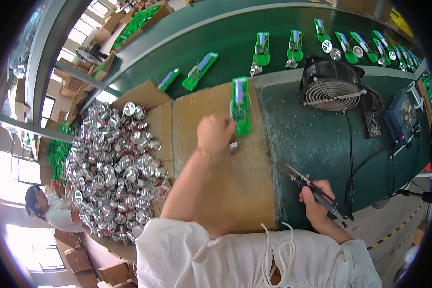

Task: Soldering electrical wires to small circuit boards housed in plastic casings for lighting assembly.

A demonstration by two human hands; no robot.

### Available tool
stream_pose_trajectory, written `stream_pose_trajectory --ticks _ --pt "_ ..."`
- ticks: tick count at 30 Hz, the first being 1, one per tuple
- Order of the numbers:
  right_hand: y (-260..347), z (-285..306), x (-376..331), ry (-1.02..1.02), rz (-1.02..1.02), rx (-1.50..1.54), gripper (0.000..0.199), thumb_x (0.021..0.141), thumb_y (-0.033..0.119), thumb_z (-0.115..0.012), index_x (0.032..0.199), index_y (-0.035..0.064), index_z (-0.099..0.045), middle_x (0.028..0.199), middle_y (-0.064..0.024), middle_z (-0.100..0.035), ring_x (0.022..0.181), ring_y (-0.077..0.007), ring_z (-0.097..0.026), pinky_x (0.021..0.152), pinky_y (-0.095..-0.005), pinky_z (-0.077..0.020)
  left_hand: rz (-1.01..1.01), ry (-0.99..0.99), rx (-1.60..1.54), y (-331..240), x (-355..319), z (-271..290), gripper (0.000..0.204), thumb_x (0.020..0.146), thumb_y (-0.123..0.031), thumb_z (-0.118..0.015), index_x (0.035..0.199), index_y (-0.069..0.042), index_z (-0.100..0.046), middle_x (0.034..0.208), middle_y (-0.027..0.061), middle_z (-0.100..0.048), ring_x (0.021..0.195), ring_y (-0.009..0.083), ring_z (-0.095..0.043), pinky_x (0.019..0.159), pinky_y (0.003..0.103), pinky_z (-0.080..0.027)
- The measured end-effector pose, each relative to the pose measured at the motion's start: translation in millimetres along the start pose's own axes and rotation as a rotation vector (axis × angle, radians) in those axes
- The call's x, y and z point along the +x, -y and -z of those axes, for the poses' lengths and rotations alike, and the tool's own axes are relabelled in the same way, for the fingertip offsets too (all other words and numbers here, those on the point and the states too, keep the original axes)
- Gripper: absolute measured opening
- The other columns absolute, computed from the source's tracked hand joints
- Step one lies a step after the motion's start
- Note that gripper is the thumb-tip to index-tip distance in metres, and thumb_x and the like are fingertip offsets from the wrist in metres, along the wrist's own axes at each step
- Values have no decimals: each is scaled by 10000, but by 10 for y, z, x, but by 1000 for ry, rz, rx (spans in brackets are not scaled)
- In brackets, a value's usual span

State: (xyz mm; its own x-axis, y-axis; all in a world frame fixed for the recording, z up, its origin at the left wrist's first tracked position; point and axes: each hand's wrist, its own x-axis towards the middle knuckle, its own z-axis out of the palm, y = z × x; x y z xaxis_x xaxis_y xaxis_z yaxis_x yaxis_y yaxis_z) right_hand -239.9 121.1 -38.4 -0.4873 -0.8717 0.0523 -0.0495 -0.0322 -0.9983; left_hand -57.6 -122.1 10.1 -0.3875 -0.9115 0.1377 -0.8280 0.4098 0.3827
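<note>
Left hand [217, 133] first: fingers curled in beside a green plastic part [240, 108] at its 1–2 o'clock, and I can't tell whether that grip is pinching anything — they're turned away from the camera. The green part lies on a brown cardboard sheet [225, 192], with a small silvery piece [233, 147] just off the hand toward 4–5 o'clock. The right hand [316, 201] has its grip wrapped around a soldering tool [317, 192], tip aimed at about 10 o'clock, over the dark green worktop [293, 129].

Further out, a big heap of shiny silver cups [117, 173] fills a cardboard box at the left hand's 8 o'clock, and the box's side stands between the two. A black fan [333, 89] sits at the right hand's 12, blocking part of the way to the green belt [163, 53] and its line of similar parts. A black cable [350, 158] trails down near the tool — and a blue box-shaped unit [399, 117] sits at 1–2 o'clock.
</note>
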Motion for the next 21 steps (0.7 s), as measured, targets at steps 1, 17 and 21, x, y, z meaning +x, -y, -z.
stream_pose_trajectory --ticks 1,17,21 --pt "-8 -15 9 9 -32 2 153 798 44 -583 836 7 -440 628 -87 -552 518 -110 -537 465 -226 -440 -5 -27 44 114 324 -86 182 732 -246 -568 688 -92 -654 652 137 -615 627 315 -603 580 399 -486" --pt "-11 10 53 30 -83 61 184 774 68 -634 834 15 -468 667 -79 -603 564 -110 -578 526 -237 -464 56 34 156 1081 1069 177 685 680 -286 -606 1299 -154 -344 1043 217 -492 921 387 -535 798 420 -444" --pt "29 -36 44 -43 -73 55 146 806 71 -576 837 15 -445 624 -75 -554 516 -97 -525 470 -213 -432 88 -10 66 385 59 271 676 700 -213 -583 1308 -145 -296 1107 229 -444 896 406 -541 754 453 -464"
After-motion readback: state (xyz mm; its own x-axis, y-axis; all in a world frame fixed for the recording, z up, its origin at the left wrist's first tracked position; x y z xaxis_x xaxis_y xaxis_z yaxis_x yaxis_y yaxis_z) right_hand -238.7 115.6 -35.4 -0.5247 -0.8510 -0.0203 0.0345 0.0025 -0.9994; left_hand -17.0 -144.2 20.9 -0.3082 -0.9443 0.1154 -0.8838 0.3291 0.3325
